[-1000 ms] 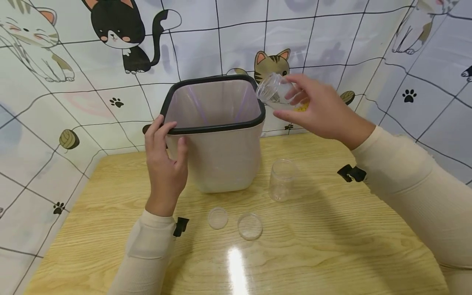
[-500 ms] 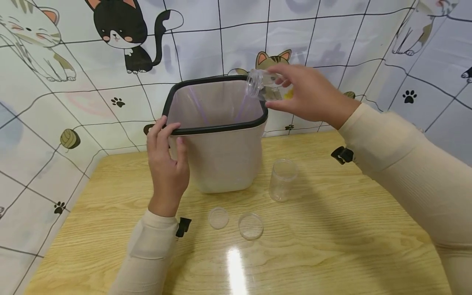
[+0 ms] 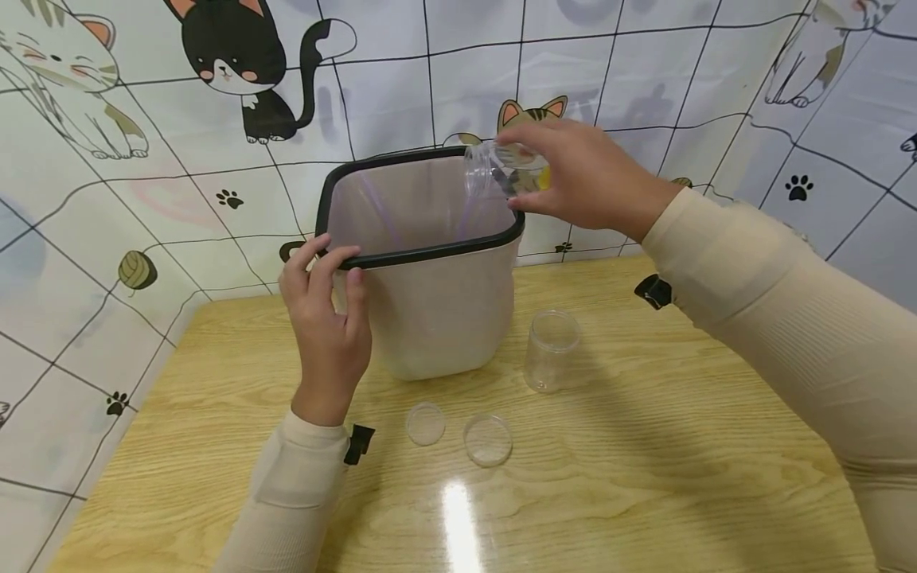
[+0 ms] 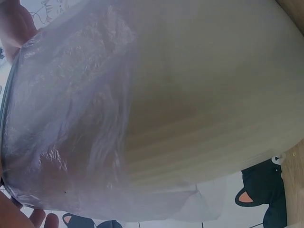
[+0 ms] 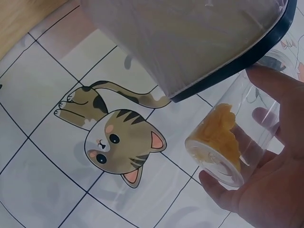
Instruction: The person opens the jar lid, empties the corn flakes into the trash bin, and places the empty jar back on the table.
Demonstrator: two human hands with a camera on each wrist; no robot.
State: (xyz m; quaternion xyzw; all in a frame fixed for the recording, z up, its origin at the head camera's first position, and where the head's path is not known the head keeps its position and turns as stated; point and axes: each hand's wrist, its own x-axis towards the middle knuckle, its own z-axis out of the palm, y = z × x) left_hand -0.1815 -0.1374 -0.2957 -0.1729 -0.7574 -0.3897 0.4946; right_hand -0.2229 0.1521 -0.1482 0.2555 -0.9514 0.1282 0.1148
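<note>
A pale trash bin (image 3: 437,318) with a black rim stands on the table. My left hand (image 3: 325,338) grips its near left corner, fingers over the rim and thumb on the outside wall. In the left wrist view a thin plastic liner (image 4: 76,109) hangs down the bin's outside. My right hand (image 3: 587,179) holds a clear plastic jar (image 3: 481,171), tipped nearly sideways, its mouth over the bin's right side. A yellow clump (image 5: 218,133) sits near the jar's base in the right wrist view. The bin's bottom is hidden.
A second clear jar (image 3: 552,354) stands upright right of the bin. Two clear round lids, a smaller lid (image 3: 426,424) and a larger lid (image 3: 488,440), lie in front on the wooden table (image 3: 609,493). A cat-printed sheet (image 3: 401,87) rises close behind the bin.
My right hand has moved left, bringing the jar from beside the rim to over the bin and tilting it further. The bin has shifted slightly under my left hand.
</note>
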